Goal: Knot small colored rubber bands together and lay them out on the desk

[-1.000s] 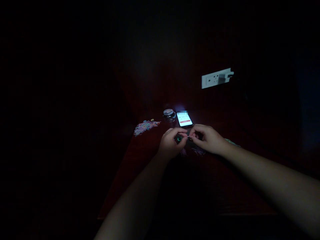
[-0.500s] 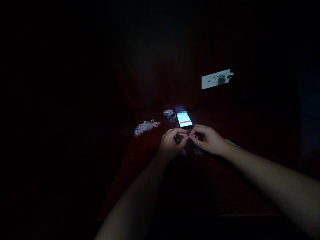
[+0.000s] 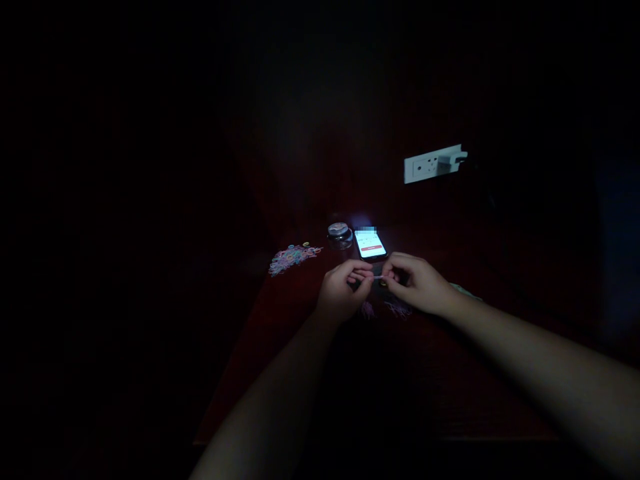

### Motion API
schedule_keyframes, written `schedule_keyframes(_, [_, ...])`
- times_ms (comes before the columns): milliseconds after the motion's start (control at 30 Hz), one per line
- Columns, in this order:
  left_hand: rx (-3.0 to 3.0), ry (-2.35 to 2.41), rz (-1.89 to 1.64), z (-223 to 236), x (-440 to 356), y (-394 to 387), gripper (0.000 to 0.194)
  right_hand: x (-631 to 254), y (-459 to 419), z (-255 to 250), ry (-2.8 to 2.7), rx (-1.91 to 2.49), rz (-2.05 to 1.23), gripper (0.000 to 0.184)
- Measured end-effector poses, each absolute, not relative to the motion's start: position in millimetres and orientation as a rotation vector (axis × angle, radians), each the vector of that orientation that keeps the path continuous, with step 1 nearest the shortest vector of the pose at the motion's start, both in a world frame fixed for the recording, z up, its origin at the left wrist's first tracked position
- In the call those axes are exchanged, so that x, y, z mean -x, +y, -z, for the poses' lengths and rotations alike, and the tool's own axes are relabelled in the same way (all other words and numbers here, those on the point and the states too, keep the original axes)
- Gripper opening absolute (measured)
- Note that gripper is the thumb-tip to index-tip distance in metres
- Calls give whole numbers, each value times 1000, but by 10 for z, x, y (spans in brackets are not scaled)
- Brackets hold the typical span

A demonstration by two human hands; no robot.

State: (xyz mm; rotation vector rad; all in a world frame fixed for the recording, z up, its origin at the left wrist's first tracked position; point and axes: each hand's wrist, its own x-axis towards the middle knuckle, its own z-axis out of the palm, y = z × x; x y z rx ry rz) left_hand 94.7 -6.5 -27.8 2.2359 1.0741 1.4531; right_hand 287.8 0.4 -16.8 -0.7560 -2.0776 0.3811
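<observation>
Fingers (image 3: pixel 365 289) of our left hand (image 3: pixel 340 291) and right hand (image 3: pixel 419 283) pinch one pale band (image 3: pixel 378 277).
Apparently a stretching step; next move likely needs steady tension.

Both forearms are bare. The left forearm (image 3: pixel 273 393) enters at the lower edge and rises obliquely rightward; the right forearm (image 3: pixel 540 357) enters at the lower right and extends leftward on a shallower slope. The left hand (image 3: pixel 340 290) and right hand (image 3: pixel 423 283) face each other, fingertips near but apart. Each thumb closes toward the fingers in a fine pinch; exact fingertip contact at the left is indistinct.
</observation>
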Motion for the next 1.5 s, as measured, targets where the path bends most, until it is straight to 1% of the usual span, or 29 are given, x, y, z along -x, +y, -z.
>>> schedule_keyframes(133, [-2209,1079,-1433,266,-948,-71,16,-2879,2,190,-2070,794,-406,5])
schedule_keyframes(233, [-2187,1073,-1410,257,-951,-77,14,-2875,-2,207,-2074,811,-426,10])
schedule_keyframes(400, [-2167,1060,-1408,242,-965,-89,12,-2864,-6,197,-2060,781,-443,7])
schedule_keyframes(567, [-2182,1067,-1427,234,-978,-102,11,-2865,9,189,-2043,764,-461,8])
schedule_keyframes(900, [-2278,1034,-1425,243,-954,-98,19,-2868,-13,172,-2035,780,-482,7])
schedule_keyframes(1200, [-2256,971,-1352,250,-965,-97,17,-2865,-29,160,-2000,803,-474,9])
schedule_keyframes(1500, [-2256,972,-1370,227,-948,-125,23,-2861,5,197,-1984,861,-531,14])
